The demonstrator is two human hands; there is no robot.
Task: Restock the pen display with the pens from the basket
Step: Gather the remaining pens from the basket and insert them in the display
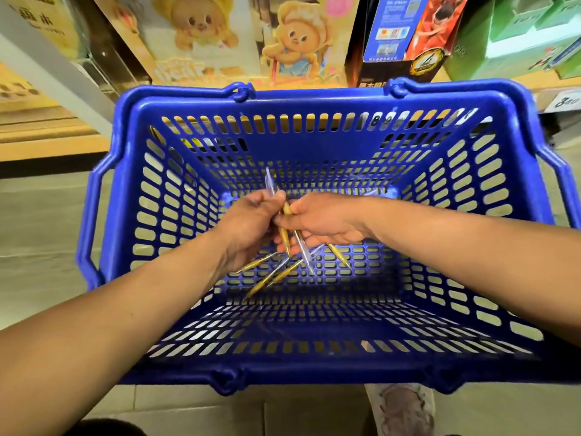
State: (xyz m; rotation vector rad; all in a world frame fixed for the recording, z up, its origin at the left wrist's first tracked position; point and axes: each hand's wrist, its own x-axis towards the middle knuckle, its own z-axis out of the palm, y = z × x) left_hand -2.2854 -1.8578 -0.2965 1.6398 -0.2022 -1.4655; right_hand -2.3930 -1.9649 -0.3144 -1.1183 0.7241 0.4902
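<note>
You are holding your hands together mid-frame inside the blue basket, left hand gripping a clear pen, right hand pinching gold pens; more pens are fanning beneath, slanting lower-left

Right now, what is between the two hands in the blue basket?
In the head view, a bunch of gold and clear pens sits between the left hand and right hand; both grip it, inside the basket.
</note>
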